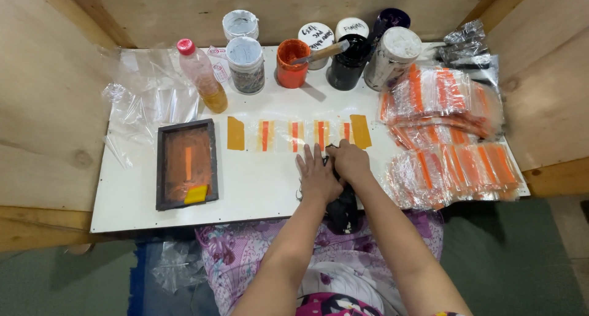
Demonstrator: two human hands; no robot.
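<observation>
At the far left of the white table (257, 187), crumpled clear plastic film (144, 95) lies loose, glossy and creased. Below it sits one rectangular dark-framed printing screen (186, 164), its mesh stained orange, with a small yellow squeegee (196, 194) lying in its lower corner. Just above stands one clear plastic bottle (202, 77) with a pink cap, amber liquid in its lower part.

Along the top centre stand eight round paint tubs: two grey-lidded ones (245, 61), one open orange tub (291, 63) holding orange ink and a stirring stick, two white-lidded, two dark, and one large smeared white tub (391, 57).

Mid-frame, a clear strip (297, 135) is fixed by two ochre tape pieces and carries four orange printed bars.

Just below its right end, the left hand (317, 178) rests flat, fingers spread and straight, gripping nothing. The right hand (350, 162) touches it, fingers curled down over a black cloth (343, 208); whether it grips is unclear.

At the right, stacks of clear bags with orange stripes (451, 135) overlap.
</observation>
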